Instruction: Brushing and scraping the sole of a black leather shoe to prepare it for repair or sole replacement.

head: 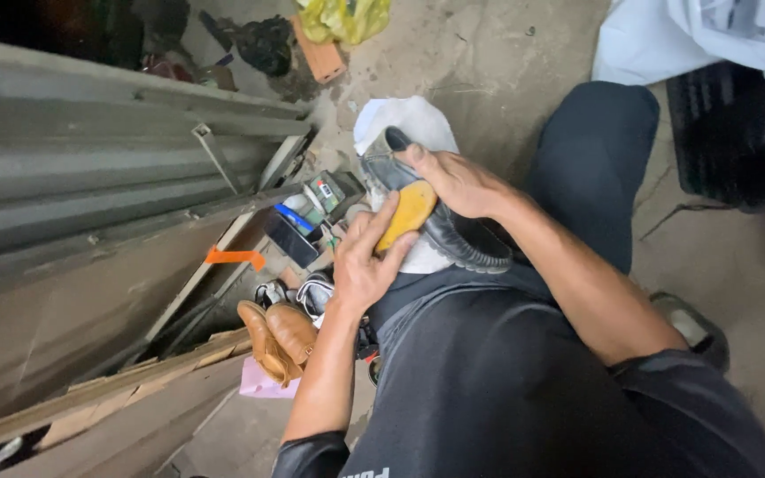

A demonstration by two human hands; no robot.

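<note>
Here the black shoe (453, 226) lies across the lap, long axis running upper-left to lower-right, right hand (458, 181) clamped on its top, left hand (360, 265) gripping the yellow brush (407, 212) against its near side.

Shirt: black, short-sleeved, white lettering seen at hem | trousers: dark, worn over both legs | forearms: bare | hands: ungloved
</note>
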